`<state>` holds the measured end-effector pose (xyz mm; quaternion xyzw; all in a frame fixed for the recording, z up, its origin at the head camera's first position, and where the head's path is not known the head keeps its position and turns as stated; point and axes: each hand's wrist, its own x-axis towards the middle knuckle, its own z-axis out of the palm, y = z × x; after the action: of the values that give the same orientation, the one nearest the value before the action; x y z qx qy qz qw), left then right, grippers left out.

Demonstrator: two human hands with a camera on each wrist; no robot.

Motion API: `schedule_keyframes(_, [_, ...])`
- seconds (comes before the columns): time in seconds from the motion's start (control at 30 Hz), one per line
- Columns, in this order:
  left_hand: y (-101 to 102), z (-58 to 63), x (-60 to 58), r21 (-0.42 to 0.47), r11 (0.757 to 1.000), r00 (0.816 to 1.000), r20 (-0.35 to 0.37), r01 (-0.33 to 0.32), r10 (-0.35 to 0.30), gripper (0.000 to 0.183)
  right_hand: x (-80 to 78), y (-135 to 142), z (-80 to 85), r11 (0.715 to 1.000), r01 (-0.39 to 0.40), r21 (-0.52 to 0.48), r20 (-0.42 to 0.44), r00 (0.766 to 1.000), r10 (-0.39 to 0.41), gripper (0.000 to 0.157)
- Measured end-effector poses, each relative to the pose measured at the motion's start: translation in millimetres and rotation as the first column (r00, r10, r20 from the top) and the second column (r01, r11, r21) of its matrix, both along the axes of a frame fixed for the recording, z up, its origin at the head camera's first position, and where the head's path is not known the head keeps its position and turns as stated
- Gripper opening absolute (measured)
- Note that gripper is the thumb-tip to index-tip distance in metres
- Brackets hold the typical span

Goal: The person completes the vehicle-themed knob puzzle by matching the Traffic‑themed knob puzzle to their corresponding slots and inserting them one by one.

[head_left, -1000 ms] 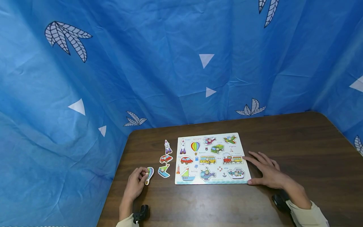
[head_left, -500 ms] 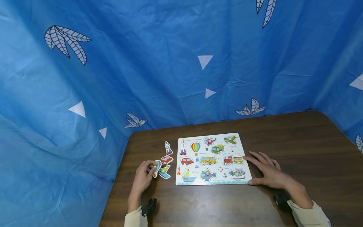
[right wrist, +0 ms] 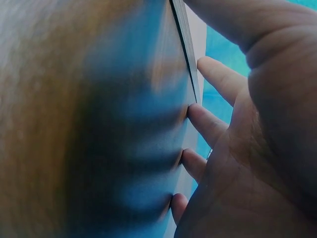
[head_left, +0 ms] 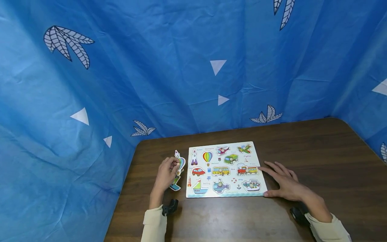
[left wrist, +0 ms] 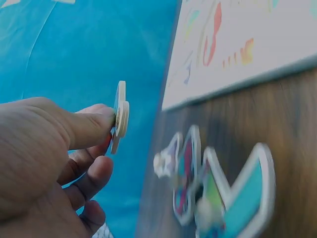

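Observation:
A wooden balloon puzzle piece (head_left: 182,163) is pinched between the thumb and fingers of my left hand (head_left: 165,173). In the left wrist view the balloon piece (left wrist: 122,106) appears edge-on, raised over the table. Under and beside that hand lie a rocket piece (head_left: 176,154), a sailboat piece (head_left: 175,187) and, mostly hidden in the head view, a red car piece (left wrist: 187,178). My right hand (head_left: 281,181) rests spread on the table, thumb and index fingertip at the right edge of the white vehicle puzzle board (head_left: 255,158).
Bus (head_left: 220,171), train (head_left: 247,170), submarine (head_left: 221,186) and several other knobbed pieces sit in the board. Rocket, balloon, car and sailboat pictures show on its left side. Blue patterned cloth (head_left: 181,84) hangs behind the brown table (head_left: 211,218).
My left hand has carried the balloon piece rightward and away from me, from left of the loose pieces to over them. The right hand has stayed at the board's edge.

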<state>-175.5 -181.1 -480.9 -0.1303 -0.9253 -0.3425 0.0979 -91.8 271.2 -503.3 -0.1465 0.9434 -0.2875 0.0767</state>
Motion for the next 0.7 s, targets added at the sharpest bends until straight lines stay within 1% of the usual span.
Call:
schedule_keyframes(0.07, [9,1.5,-5.6,-0.005,1.000,1.000,-0.009,0.023,-0.023,0.012,0.2,0,0.3,1.000,-0.004,0.003,-0.008,1.000,0.004,0.090])
schedule_keyframes(0.27, [32,4.3,-18.4,-0.009,0.999,0.998,0.042,0.045,-0.045,0.010,0.0,1,1.3,1.000,-0.010,0.009,-0.020,1.000,0.010,0.089])
schedule_keyframes(0.43, [52,3.3,-24.9,-0.013,0.997,0.996,0.031,0.079,-0.079,0.009,-0.2,0,3.3,1.000,-0.008,0.012,-0.023,1.000,0.009,0.089])
schedule_keyframes(0.53, [64,2.6,-28.8,-0.026,0.996,0.995,0.054,0.090,-0.089,0.008,0.4,0,4.0,1.000,-0.009,0.011,-0.026,1.000,0.009,0.089])
schedule_keyframes(0.7, [81,0.7,-33.3,-0.020,0.993,0.989,0.089,0.116,-0.114,0.007,1.9,0,3.4,1.000,-0.003,0.013,-0.020,1.000,0.003,0.089])
